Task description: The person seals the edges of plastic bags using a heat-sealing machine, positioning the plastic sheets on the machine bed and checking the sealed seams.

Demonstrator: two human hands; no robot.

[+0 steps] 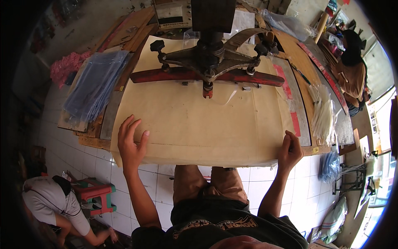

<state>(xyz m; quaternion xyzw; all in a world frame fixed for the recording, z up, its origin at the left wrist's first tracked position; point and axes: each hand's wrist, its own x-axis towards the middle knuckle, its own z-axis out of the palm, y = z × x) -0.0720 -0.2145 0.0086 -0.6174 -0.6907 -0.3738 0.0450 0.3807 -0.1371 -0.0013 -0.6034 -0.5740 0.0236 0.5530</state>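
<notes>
A tan sheet (195, 124) covers the bed of a press in front of me, its near edge hanging slightly over the front. My left hand (132, 140) rests at the sheet's near left corner with fingers spread and nothing in them. At the near right corner my right hand (290, 152) is closed, its fingers curled by the sheet's edge; whether something is inside them is hidden. Above the far part of the sheet stands the dark metal press head (209, 58) with a worn red bar (166, 76). A thin whitish strip (231, 97) and small dark metal bits lie below the bar.
Clear bluish plastic sleeves (93, 85) are stacked on the left. A bundle of whitish strips (322, 112) lies on the right side, near a pen (300, 74). Another person (49, 199) bends by a red and green stool (96, 195) at lower left; someone else (350, 74) is at far right.
</notes>
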